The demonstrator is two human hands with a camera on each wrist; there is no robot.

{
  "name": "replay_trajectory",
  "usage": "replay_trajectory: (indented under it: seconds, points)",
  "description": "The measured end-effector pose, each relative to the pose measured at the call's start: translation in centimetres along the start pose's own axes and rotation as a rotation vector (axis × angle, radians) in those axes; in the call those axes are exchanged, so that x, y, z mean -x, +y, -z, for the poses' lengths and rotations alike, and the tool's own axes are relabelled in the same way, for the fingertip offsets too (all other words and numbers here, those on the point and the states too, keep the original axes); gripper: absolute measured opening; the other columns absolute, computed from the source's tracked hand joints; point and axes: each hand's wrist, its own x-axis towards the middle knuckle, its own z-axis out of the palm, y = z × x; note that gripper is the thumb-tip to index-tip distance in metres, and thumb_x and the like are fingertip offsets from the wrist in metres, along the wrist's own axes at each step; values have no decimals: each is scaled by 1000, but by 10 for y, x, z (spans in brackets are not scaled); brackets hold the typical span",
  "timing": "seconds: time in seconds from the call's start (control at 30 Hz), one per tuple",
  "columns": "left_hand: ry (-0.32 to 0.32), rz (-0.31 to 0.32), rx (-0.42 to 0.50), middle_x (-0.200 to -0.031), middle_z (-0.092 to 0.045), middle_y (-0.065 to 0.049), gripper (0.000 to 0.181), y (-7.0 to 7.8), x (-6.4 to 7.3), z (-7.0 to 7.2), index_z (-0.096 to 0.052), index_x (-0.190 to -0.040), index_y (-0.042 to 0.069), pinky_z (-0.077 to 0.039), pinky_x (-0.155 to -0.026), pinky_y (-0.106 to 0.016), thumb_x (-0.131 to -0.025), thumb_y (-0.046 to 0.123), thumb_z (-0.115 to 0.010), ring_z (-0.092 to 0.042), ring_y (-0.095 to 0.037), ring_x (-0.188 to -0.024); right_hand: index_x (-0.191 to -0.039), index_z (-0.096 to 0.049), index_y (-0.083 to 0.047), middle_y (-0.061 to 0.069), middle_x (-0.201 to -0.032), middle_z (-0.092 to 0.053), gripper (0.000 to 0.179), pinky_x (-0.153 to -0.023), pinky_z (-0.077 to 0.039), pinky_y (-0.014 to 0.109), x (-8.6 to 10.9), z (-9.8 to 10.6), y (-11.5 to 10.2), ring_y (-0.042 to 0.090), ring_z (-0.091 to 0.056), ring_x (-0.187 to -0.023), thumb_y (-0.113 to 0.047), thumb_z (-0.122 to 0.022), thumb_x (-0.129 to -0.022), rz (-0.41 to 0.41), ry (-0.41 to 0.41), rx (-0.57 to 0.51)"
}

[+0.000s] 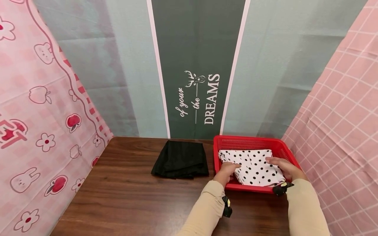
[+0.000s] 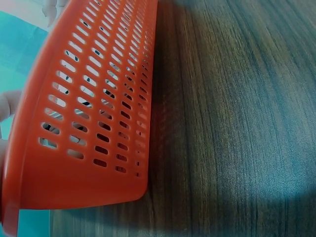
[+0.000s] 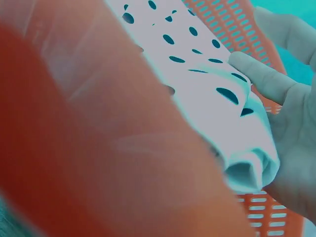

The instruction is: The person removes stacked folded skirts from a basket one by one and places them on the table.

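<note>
A folded white cloth with black polka dots (image 1: 254, 167) lies in a red plastic basket (image 1: 251, 139). My left hand (image 1: 226, 172) is at the cloth's left side, its thumb over the cloth edge and its other fingers mostly hidden. In the left wrist view, parts of fingers show past the basket's rim. On the opposite side my right hand (image 1: 286, 167) reaches over the cloth's right edge. The right wrist view shows the rolled edge of the polka-dot cloth (image 3: 232, 98) beside the palm, with extended fingers (image 3: 264, 76) spread apart, one on the fabric.
A folded black cloth (image 1: 181, 159) lies on the brown wooden table (image 1: 124, 193), left of the basket. Pink patterned curtains (image 1: 44, 114) hang along both sides. A green-grey printed curtain (image 1: 195, 39) hangs behind the table.
</note>
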Motion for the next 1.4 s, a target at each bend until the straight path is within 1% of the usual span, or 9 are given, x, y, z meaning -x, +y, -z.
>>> replay_trajectory:
  seconds: [0.1,0.2,0.37,0.47,0.6,0.8,1.07,1.2,1.4]
  points:
    - [16,-106,5,-85,-50,-5,25,-38,-42,-14,-60,-104,1,-45,-50,-38,-80,8,-64,-45,-18,-56,-143,-21,6,28,-134,-40,70,-80,-50,39,3,0,-4,19,-62,-90,-25,-56,-92,19,-9,48]
    - [-18,-99,54,-88,-53,-4,25,-47,-51,-15,-62,-104,1,-48,-49,-38,-80,-1,-56,-45,-17,-54,-143,-22,6,26,-126,-49,71,-78,-51,39,7,1,-8,21,-63,-90,-23,-59,-90,62,-6,157]
    - [-21,-30,80,-92,-55,-8,38,10,17,6,-57,-114,-8,-53,-61,-37,-77,-12,-50,-47,-15,-59,-142,-27,4,30,-131,-43,70,-80,-51,38,10,-1,-9,24,-57,-100,-19,-64,-88,106,-17,260]
    - [-28,-39,103,-91,-54,-9,41,22,35,13,-54,-117,-10,-53,-65,-35,-76,-12,-52,-48,-14,-62,-141,-32,4,30,-133,-41,66,-81,-50,37,11,-2,-7,27,-52,-106,-18,-64,-87,110,-32,271]
    - [-50,-26,156,-98,-55,-8,49,23,36,16,-53,-121,-8,-51,-62,-31,-73,-13,-55,-46,-12,-58,-139,-34,5,26,-126,-49,62,-78,-51,35,14,-1,-6,23,-56,-100,-13,-63,-87,140,-36,248]
    - [-59,-53,238,-82,-55,-7,50,22,33,17,-56,-118,-5,-45,-52,-23,-69,-13,-55,-40,-9,-49,-139,-37,1,15,-119,-54,57,-73,-53,37,21,4,-7,17,-62,-85,-9,-60,-88,170,-2,141]
    - [-110,-78,394,-85,-52,-8,61,24,38,22,-55,-122,-2,-42,-53,-25,-63,-15,-49,-45,-15,-56,-124,-60,-26,-6,-94,-62,38,-65,-52,28,35,7,-6,15,-63,-71,-8,-57,-90,267,39,61]
    - [-162,-97,411,-77,-52,-7,63,25,41,25,-54,-125,0,-44,-55,-25,-64,-16,-51,-47,-15,-56,-115,-64,-37,-4,-85,-66,42,-61,-53,27,42,8,-8,16,-65,-66,-3,-53,-92,303,6,-13]
    - [-230,-117,414,-76,-53,-7,60,30,47,34,-53,-126,0,-50,-61,-29,-68,-16,-53,-51,-16,-59,-130,-56,-24,-9,-103,-57,42,-65,-51,25,52,6,-13,8,-61,-75,-13,-60,-91,321,92,104]
